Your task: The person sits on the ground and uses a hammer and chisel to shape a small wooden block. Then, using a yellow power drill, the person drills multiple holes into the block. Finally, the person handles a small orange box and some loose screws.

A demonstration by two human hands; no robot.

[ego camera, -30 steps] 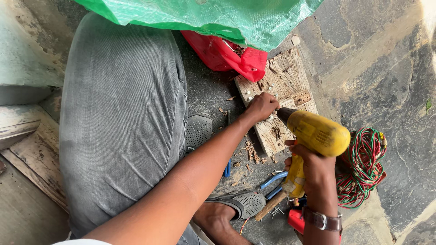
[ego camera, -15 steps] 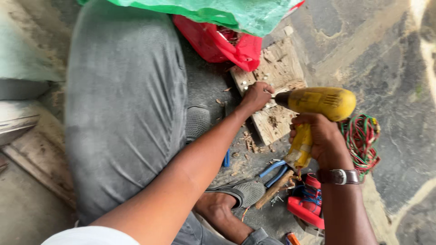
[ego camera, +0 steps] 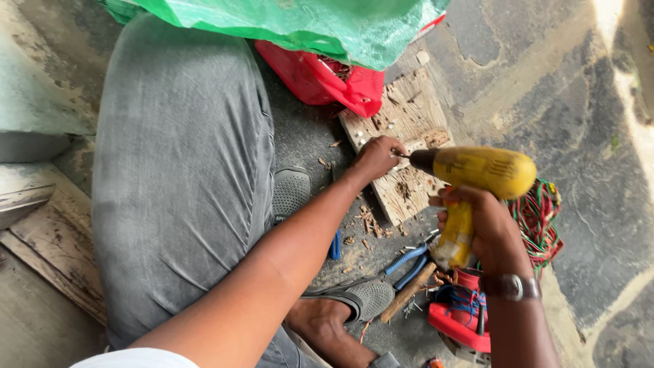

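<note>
Stone floor; our right hand [ego camera: 487, 228] grips the yellow drill [ego camera: 473, 180], left hand [ego camera: 378, 155] pinches something small on the wooden board [ego camera: 402, 129].

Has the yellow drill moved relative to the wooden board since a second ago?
Yes. The yellow drill has swung from tilted to level above the wooden board, tip by the left hand.

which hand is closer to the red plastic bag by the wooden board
Left. The left hand rests on the wooden board just below the red plastic bag; the right hand grips the yellow drill farther off.
</note>
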